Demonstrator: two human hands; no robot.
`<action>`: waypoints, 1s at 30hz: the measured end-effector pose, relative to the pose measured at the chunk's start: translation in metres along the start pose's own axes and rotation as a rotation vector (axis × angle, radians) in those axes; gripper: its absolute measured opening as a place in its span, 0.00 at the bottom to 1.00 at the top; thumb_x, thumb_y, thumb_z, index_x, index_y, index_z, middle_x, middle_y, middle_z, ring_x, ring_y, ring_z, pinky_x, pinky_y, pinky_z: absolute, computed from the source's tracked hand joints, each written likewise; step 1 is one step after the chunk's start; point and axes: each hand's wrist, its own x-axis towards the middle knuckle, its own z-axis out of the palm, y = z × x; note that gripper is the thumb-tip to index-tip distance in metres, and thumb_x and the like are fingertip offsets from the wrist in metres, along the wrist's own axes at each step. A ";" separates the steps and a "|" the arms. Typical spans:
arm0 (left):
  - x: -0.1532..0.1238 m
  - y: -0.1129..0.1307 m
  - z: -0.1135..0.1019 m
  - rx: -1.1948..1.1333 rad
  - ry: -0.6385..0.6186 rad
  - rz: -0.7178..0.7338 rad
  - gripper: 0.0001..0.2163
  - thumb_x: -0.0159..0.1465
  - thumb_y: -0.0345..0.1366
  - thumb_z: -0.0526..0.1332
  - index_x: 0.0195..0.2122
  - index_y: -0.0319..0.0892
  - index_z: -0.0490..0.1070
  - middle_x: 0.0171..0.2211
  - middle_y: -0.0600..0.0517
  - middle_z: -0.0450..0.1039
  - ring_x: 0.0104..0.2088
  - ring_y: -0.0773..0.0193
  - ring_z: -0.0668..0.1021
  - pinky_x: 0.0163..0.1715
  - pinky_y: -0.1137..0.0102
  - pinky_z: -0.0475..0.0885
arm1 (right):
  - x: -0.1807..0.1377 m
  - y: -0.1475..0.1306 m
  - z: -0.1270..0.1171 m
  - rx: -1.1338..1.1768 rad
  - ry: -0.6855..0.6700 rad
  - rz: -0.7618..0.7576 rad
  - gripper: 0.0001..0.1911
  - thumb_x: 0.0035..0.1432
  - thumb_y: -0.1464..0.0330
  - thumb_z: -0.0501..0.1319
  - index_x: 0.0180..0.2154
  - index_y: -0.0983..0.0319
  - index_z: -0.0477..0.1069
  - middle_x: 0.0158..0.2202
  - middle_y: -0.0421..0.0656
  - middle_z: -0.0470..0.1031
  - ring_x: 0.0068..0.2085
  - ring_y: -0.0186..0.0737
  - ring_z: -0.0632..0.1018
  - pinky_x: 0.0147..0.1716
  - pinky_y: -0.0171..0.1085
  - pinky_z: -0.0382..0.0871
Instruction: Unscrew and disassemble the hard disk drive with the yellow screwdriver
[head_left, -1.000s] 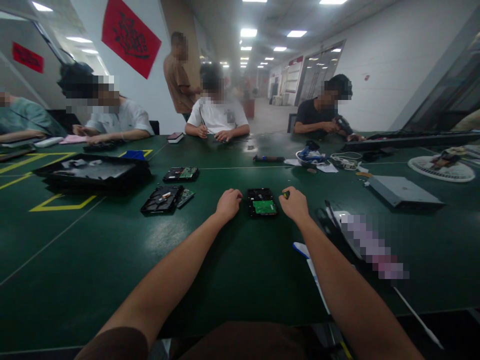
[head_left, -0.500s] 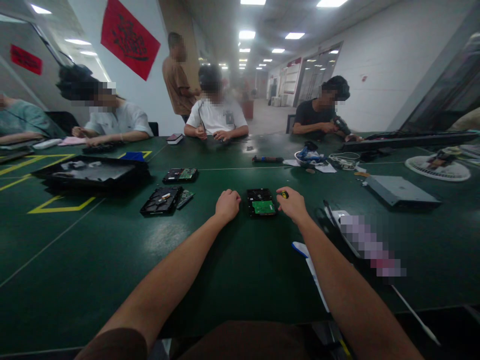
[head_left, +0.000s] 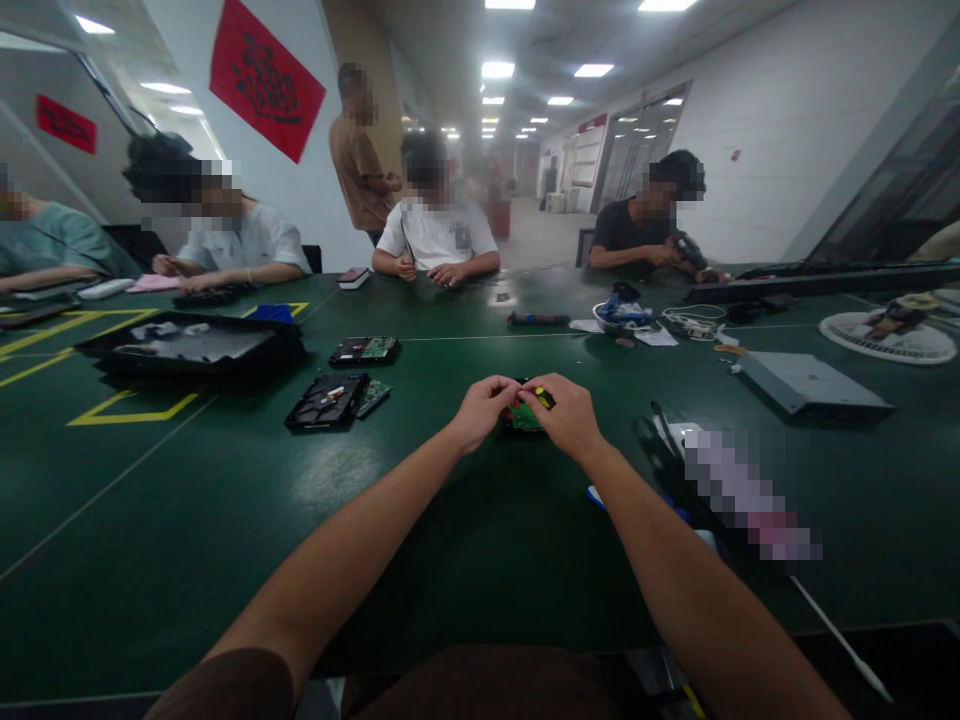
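A hard drive (head_left: pixel 523 424) with a green circuit board lies on the table in front of me, mostly covered by my hands. My right hand (head_left: pixel 568 412) is closed around a screwdriver (head_left: pixel 544 397) whose yellow and black handle end pokes out of the fist; its tip is hidden. My left hand (head_left: pixel 481 410) is over the drive's left side, thumb and fingers pinched together against the right hand's fingertips. Whatever the left fingers hold, if anything, is too small or hidden to make out.
Left of my hands lie an opened black drive case (head_left: pixel 328 402), a small circuit board (head_left: pixel 373 398) and another hard drive (head_left: pixel 365 350). A black tray (head_left: pixel 187 350) stands further left. A grey metal box (head_left: pixel 814 385) is at right. Co-workers (head_left: pixel 436 235) sit across the table.
Both hands have moved inward over the hard drive and now meet at the fingertips. The screwdriver has come left with my right hand. The view has shifted slightly.
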 end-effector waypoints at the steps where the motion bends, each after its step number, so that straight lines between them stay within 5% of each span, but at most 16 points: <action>1: 0.000 0.000 0.000 -0.034 -0.002 -0.011 0.16 0.62 0.48 0.70 0.38 0.40 0.76 0.33 0.50 0.75 0.33 0.64 0.75 0.32 0.70 0.70 | 0.000 0.000 0.000 -0.009 -0.004 -0.001 0.09 0.68 0.62 0.62 0.41 0.59 0.78 0.42 0.45 0.82 0.44 0.45 0.81 0.48 0.41 0.70; 30: 0.000 0.007 -0.001 -0.138 0.017 -0.172 0.12 0.61 0.43 0.71 0.37 0.38 0.79 0.33 0.48 0.78 0.33 0.64 0.78 0.35 0.69 0.72 | -0.002 0.005 0.003 -0.060 -0.028 -0.004 0.10 0.69 0.63 0.60 0.42 0.59 0.77 0.43 0.47 0.82 0.45 0.46 0.81 0.48 0.42 0.70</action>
